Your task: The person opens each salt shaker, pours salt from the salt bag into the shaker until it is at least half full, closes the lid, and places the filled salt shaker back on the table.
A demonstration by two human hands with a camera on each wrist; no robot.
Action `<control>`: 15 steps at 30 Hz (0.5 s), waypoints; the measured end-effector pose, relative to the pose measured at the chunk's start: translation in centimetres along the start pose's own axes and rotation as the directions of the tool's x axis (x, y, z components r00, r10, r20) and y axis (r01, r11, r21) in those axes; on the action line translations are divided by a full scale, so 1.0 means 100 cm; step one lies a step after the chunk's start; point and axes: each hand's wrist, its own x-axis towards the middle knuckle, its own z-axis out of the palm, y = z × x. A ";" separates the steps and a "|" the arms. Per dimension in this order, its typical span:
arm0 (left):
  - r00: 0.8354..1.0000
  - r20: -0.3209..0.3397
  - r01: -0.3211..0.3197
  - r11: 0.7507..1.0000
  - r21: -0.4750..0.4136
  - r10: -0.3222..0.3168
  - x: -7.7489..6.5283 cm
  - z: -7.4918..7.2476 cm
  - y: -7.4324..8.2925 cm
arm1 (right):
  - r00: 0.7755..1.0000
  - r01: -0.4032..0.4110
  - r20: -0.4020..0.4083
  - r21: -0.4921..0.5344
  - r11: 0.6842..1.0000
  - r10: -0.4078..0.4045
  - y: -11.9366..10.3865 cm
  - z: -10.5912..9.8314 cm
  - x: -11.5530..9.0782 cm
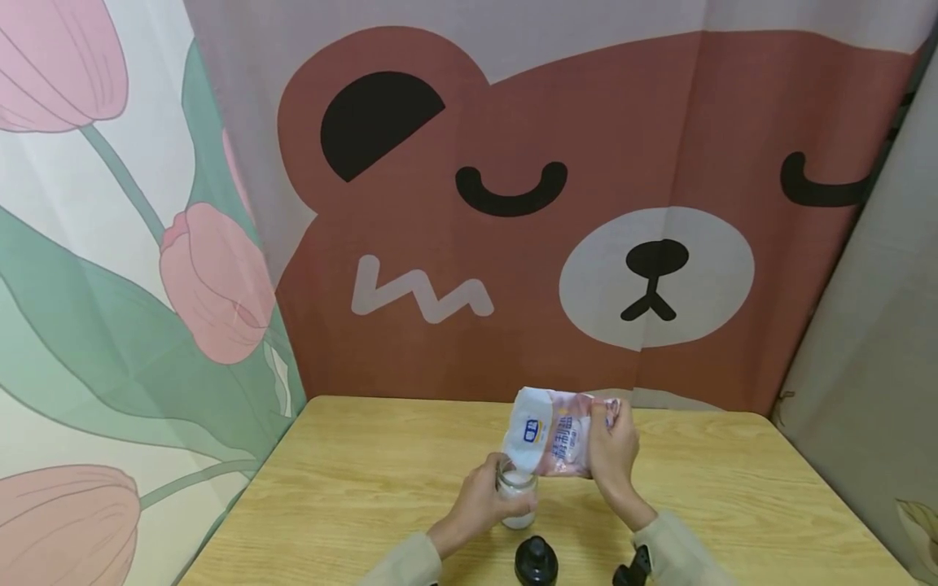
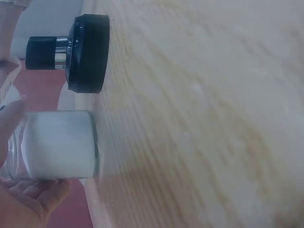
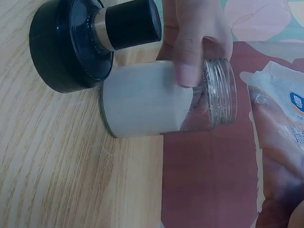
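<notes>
A clear glass jar [image 1: 519,521] with a threaded neck stands upright, its base right at the tabletop. White contents fill much of it, as the right wrist view shows of the jar [image 3: 142,99]. My left hand [image 1: 479,494] grips it around its side, thumb across the front. My right hand [image 1: 614,452] holds a pink-and-white plastic packet [image 1: 553,431] by one end, tipped sideways. Its white end hangs close over the jar's mouth. Nearer to me, a black lid [image 1: 536,561] with a knob and a metallic ring rests on the table beside the jar.
The wood-grain table [image 1: 330,488] runs back to a curtain [image 1: 586,122] printed with a bear. On the left hangs a tulip-print curtain [image 1: 110,350]. A black device [image 1: 632,567] is at the right sleeve.
</notes>
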 end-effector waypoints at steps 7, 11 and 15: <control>0.999 0.016 -0.030 0.999 0.046 0.029 -0.001 -0.001 -0.004 | 1.000 -0.017 -0.003 -0.002 1.000 0.017 0.000 -0.001 -0.001; 0.998 0.052 -0.034 0.998 0.049 0.032 -0.004 -0.001 -0.008 | 1.000 -0.025 -0.004 0.005 1.000 0.025 0.002 -0.001 -0.002; 0.995 0.093 -0.041 0.999 0.017 0.039 -0.007 -0.002 -0.012 | 0.999 -0.036 -0.013 0.005 0.999 0.037 0.003 -0.001 -0.002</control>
